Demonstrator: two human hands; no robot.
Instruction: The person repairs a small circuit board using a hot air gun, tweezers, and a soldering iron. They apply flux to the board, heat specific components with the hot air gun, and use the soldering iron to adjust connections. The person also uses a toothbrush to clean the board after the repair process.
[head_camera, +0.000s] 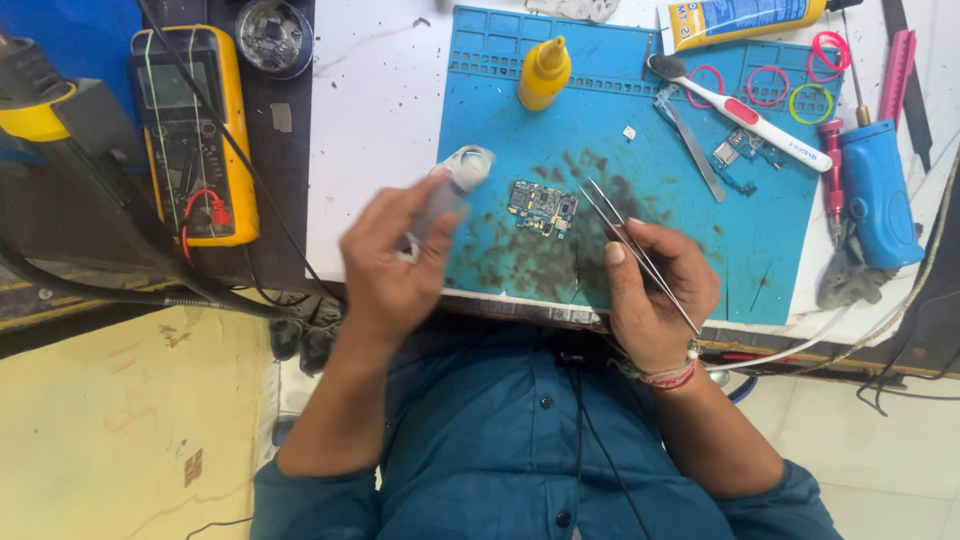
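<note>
Two hands over blue mat (500, 120). Left hand (392, 258) closed around grey pen-like tool (452, 185), tip raised above mat's left edge. Right hand (652, 290) pinching tweezers (628, 240), points aimed at small circuit board (542, 208) lying flat mid-mat, just beside them. Yellow bottle (544, 72) upright behind; toothbrush (740, 110) farther right.

Quick count: one small blue circuit board (542, 208) between the two hands, four coloured rubber bands (768, 86) up past the right hand (655, 290), one yellow squeeze bottle (544, 72), one white toothbrush (745, 113), one yellow multimeter (193, 133) out beyond the left hand (392, 262).
</note>
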